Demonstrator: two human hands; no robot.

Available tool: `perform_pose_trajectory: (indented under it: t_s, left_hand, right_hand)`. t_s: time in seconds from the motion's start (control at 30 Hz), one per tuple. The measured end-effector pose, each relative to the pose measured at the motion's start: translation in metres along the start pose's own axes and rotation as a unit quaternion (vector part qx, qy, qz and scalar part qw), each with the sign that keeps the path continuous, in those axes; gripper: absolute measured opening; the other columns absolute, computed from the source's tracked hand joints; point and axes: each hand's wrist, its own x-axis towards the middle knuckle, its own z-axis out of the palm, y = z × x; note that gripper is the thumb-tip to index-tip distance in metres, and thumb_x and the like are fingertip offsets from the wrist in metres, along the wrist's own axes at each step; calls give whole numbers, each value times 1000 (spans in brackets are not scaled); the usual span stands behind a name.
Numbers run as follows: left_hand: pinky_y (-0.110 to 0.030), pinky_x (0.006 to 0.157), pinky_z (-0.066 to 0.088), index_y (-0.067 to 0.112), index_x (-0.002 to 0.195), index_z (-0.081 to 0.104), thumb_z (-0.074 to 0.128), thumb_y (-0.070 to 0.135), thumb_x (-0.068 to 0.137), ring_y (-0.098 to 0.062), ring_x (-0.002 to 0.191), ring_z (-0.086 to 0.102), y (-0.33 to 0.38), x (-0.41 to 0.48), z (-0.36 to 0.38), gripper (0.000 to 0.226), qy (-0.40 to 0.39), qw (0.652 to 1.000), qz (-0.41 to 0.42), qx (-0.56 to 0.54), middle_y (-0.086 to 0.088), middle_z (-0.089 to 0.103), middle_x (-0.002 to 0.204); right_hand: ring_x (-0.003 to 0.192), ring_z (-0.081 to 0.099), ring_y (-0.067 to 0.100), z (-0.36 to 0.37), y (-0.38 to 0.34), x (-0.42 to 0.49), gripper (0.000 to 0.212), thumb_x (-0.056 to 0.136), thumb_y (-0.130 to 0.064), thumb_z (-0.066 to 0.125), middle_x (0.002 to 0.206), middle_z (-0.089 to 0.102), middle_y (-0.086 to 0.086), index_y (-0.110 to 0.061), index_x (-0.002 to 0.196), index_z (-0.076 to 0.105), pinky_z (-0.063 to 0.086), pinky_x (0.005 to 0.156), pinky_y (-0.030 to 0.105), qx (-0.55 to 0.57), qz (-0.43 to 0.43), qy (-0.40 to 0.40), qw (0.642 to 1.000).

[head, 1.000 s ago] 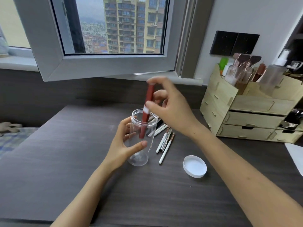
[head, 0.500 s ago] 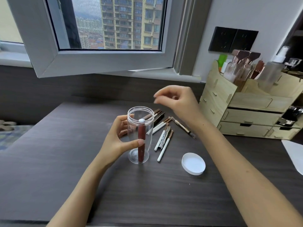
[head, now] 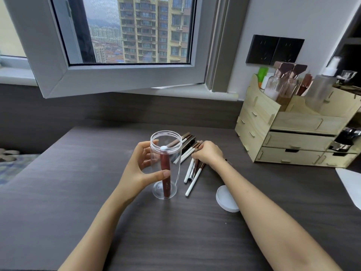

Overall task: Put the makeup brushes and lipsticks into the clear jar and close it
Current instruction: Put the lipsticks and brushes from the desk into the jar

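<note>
The clear jar (head: 174, 153) stands upright and uncapped on the dark desk, and my left hand (head: 139, 169) is wrapped around its left side. One red lipstick (head: 165, 177) with a white cap stands inside it. Just right of the jar lie several makeup brushes (head: 192, 173) with white and rose-gold handles. My right hand (head: 208, 154) rests on top of that pile, fingers curled down onto the brushes; whether it grips one is hidden. The jar's white lid (head: 226, 198) lies flat on the desk, partly behind my right forearm.
A wooden drawer organiser (head: 289, 133) with bottles on top stands at the back right. A white sheet (head: 349, 184) lies at the right edge. An open window sash (head: 121, 79) hangs over the desk's back. The dark desk (head: 78, 182) stretches left and front.
The red lipstick went from my right hand into the jar. My right hand then dropped from above the jar down onto the brush pile. My left hand kept its hold on the jar.
</note>
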Motion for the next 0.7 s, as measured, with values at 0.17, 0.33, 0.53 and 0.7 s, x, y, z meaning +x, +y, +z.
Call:
perform_pose_trajectory:
  t_s: [0.17, 0.33, 0.53, 0.7]
  left_hand:
    - [-17, 91, 47, 44, 114, 51, 82, 39, 50, -8, 106, 64, 0, 0, 1, 72, -1, 1000, -1, -6, 7, 65, 118]
    - [-27, 98, 47, 51, 112, 52, 83, 39, 50, -13, 110, 63, -1, 0, 1, 70, 0, 1000, 3, -6, 6, 66, 118]
    - [-27, 97, 47, 50, 112, 52, 83, 41, 52, -15, 111, 63, 1, -1, 2, 68, 0, 1000, 6, 2, 4, 66, 118]
    - [-29, 97, 47, 46, 114, 52, 83, 42, 52, -15, 110, 64, 1, -2, 4, 69, 3, 1000, 15, 12, 4, 67, 117]
  right_hand:
    - [74, 57, 21, -13, 2, -2, 23, 66, -15, 69, 77, 63, 7, -2, 85, 73, 41, 64, 27, 220, 27, 28, 975]
    - [61, 59, 4, -82, -15, -47, 16, 74, -4, 71, 73, 64, 0, -18, 76, 64, 49, 62, 18, 431, -105, 164, 881]
    - [73, 58, 0, -115, -62, -118, 18, 85, -8, 65, 84, 63, -7, -23, 94, 61, 50, 69, 15, 471, -330, 207, 792]
    - [67, 49, 4, -84, -70, -121, 22, 83, -14, 67, 79, 59, -7, -15, 104, 59, 42, 65, 16, 210, -406, 133, 879]
